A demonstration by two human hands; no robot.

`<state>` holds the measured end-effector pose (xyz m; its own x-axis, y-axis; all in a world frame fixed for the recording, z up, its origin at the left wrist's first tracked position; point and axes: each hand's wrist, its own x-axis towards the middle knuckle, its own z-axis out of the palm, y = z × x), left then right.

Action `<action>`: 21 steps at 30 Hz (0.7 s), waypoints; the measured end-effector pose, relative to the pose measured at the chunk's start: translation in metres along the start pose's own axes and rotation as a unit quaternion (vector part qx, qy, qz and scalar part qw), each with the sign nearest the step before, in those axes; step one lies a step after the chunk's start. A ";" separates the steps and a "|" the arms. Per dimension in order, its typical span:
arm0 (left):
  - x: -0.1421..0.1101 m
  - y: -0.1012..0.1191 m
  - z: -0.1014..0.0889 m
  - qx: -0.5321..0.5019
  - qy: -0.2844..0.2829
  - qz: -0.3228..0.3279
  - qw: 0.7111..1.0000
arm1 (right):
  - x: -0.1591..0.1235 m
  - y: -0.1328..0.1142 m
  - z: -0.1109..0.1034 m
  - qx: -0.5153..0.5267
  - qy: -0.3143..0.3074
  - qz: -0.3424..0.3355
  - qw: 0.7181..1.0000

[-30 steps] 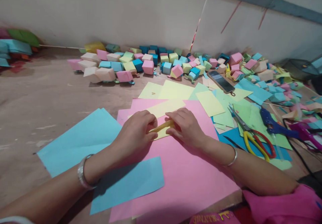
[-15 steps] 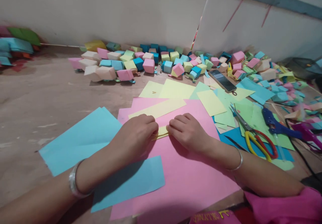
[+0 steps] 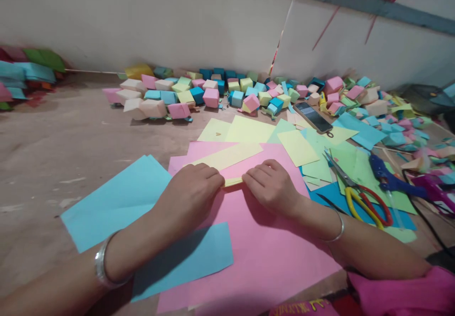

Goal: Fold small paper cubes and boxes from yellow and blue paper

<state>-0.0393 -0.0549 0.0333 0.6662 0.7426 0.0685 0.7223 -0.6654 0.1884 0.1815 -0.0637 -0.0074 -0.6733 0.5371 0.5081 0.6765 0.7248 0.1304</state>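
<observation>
Pink sheets (image 3: 263,259) are lying under L hand (image 3: 192,190) & R hand (image 3: 272,188), both pinching a yel. strip (image 3: 233,182), its narrow fold looking part-done, 2nd strip (image 3: 231,156) lying flat.

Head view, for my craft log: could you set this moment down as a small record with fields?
left hand: grip on the left end of a folded yellow paper strip
right hand: grip on the strip's right end
under the strip: large pink sheet
left side: light-blue sheets
right side: red-and-yellow-handled scissors, blue glue gun
beyond the hands: smartphone
along the wall: small multicoloured paper boxes
</observation>
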 end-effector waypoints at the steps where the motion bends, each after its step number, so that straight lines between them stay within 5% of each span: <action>1: 0.001 -0.001 0.001 -0.018 0.044 -0.021 0.999 | 0.001 0.002 0.001 0.007 0.027 0.030 0.999; 3: 0.003 -0.001 0.003 -0.102 0.141 -0.097 0.980 | 0.003 0.005 -0.001 0.021 0.085 0.084 0.993; 5: 0.004 0.001 0.006 -0.266 0.181 -0.180 0.929 | 0.005 0.007 -0.007 0.022 0.131 0.112 0.985; 9: 0.003 0.020 0.009 -0.604 0.043 -0.157 0.781 | 0.014 0.000 -0.025 -0.044 0.148 0.074 0.985; 13: -0.003 0.039 0.005 -0.698 0.088 -0.140 0.697 | 0.031 -0.025 -0.028 -0.101 0.143 -0.029 0.984; 17: -0.004 0.031 -0.001 -0.667 0.189 -0.188 0.695 | 0.054 -0.042 -0.017 -0.072 0.158 -0.057 0.983; 21: 0.002 0.008 0.002 -0.573 0.254 -0.153 0.764 | 0.072 -0.029 -0.023 0.015 0.171 -0.045 0.984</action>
<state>-0.0319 -0.0592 0.0333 0.1299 0.9774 0.1670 -0.0008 -0.1684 0.9857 0.1199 -0.0561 0.0446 -0.5869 0.2961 0.7535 0.6052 0.7787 0.1654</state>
